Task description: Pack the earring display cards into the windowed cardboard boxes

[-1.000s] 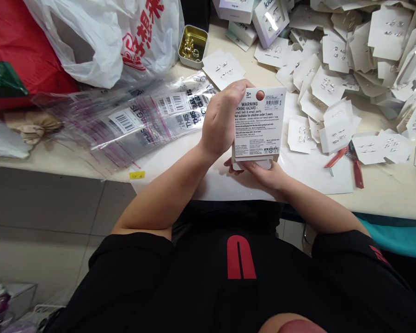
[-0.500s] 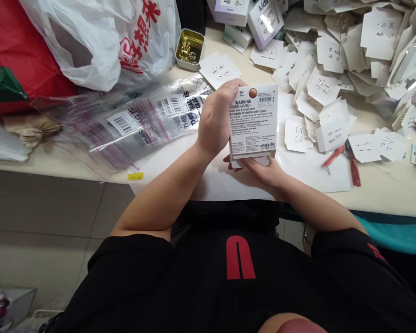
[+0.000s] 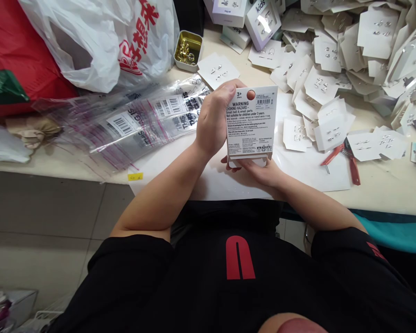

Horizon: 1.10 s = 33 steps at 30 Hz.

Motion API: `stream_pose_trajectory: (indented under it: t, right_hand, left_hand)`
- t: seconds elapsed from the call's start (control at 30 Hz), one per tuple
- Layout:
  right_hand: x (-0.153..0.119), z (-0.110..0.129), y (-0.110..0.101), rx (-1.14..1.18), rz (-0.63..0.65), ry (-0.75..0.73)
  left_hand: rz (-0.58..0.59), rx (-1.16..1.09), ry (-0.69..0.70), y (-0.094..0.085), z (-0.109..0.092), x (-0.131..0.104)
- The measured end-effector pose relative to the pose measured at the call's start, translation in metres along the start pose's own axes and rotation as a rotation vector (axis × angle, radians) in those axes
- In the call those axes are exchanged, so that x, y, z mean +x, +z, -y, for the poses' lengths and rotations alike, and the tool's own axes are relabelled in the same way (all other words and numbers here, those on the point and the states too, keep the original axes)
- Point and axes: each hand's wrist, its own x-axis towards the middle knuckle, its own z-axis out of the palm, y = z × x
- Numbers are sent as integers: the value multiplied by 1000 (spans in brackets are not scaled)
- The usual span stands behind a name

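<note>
A small white cardboard box (image 3: 251,122) is held up in front of me, its back with the printed choking-hazard warning and a round hang hole facing me. My left hand (image 3: 214,118) wraps round its left side, with the fingers hidden behind it. At the lower end, my right hand (image 3: 258,170) grips the box by its bottom, where a flap sticks out under the printed panel. Just beyond the box lies a white card (image 3: 218,70) with several small rings on it. White paper (image 3: 173,178) covers the table beneath my hands.
Several ring cards (image 3: 321,83) are heaped at the right, near red-handled pliers (image 3: 354,169). Clear plastic bags (image 3: 135,122) lie at the left below a white carrier bag (image 3: 142,41). A small tin (image 3: 189,50) of gold-coloured pieces and boxed ring sets (image 3: 262,23) stand behind.
The box has tilted slightly and shifted a little to the left in my hands. Both hands keep their hold on it.
</note>
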Motion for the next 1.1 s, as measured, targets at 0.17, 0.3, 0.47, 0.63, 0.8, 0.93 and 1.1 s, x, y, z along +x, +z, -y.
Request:
stream_pose_trajectory:
  t: [0.17, 0.3, 0.47, 0.63, 0.8, 0.93, 1.1]
  right_hand:
    - [0, 1, 3, 35, -9, -6]
    - [0, 3, 4, 27, -14, -2]
    - [0, 4, 2, -16, 9, 5]
    - [0, 4, 2, 6, 8, 22]
    - [5, -4, -11, 3, -257, 9]
    - [16, -1, -36, -37, -476, -59]
    - [21, 12, -67, -256, -446, -47]
  left_hand:
    - [-28, -1, -19, 5, -5, -2]
    - [-13, -2, -17, 5, -5, -2]
    - [-10, -10, -29, 6, -7, -2]
    - [-18, -26, -34, 8, -8, -3]
    - [-102, 74, 96, -9, 17, 8]
    - [-147, 243, 118, -38, 38, 27]
    - [194, 717, 346, -55, 22, 43]
